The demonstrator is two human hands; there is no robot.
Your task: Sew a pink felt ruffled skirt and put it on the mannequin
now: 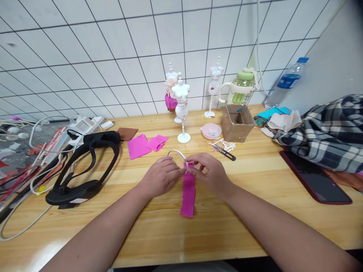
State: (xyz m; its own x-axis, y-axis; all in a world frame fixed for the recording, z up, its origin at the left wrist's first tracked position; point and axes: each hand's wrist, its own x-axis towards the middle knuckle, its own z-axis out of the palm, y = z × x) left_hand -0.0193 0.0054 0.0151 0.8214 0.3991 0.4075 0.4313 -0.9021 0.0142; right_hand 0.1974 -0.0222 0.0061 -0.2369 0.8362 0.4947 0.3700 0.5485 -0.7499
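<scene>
Two hands meet in the middle of the frame, and we pinch one long strip of bright pink cloth between them. Our left hand and right hand both close their fingertips on the strip's top end, right where it touches the thin white plastic ring. The ring curves up just above our fingers. The strip's long side runs straight down toward the bottom of the frame, flat on the pale wooden table. Its edges look a bit rough.
</scene>
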